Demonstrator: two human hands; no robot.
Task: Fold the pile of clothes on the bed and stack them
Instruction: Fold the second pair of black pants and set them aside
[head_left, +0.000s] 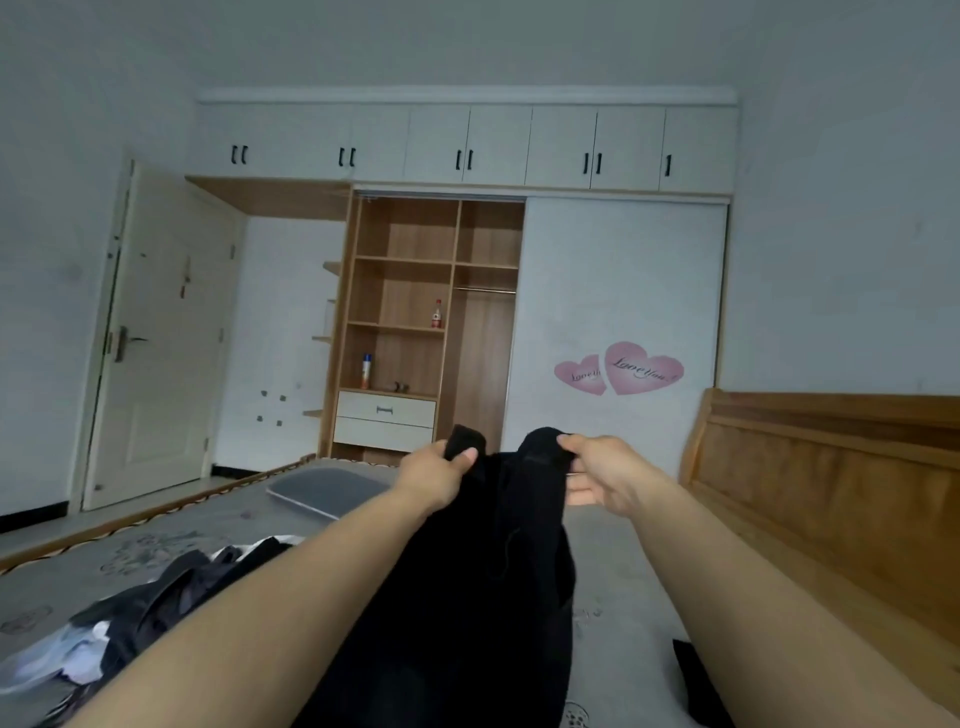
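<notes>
- Bedroom with an open wardrobe (431, 322): over a grey mattress (613, 561), the left hand (434, 475) and right hand (605, 478), held apart, each pinch a top corner of a black garment (467, 597) hanging between the forearms.
- Spreading those corners wider should flatten it before laying it down.
- An unfolded pile (140, 613) waits just to the left.

Dim, flat indoor light with a cool grey cast

We see no hard shadows or glare; the black garment (467, 597) swallows all fold detail. The wide lens bends the wardrobe (467, 260) top and walls near the edges, corners darken, and the whole frame looks soft and slightly smeared.
</notes>
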